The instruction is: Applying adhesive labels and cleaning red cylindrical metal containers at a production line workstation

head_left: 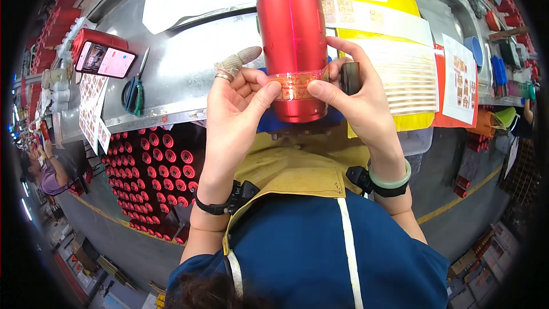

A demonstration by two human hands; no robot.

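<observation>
Left hand: half-open, thumb on gold band | right hand: thumb likewise, can't tell grip | band looks placed on red cylinder; pressing probably remains

Wide head-worn fisheye view, looking steeply down, close above a dark-blue fabric shirt; facing a flat silver metal tabletop

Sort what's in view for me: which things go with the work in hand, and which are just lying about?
With the work, it seems:
red bottle
gold-patterned strip on it, touched by the left hand and right hand
white sheet of gold patterns at the right

Just lying about, probably:
phone
scissors
</observation>
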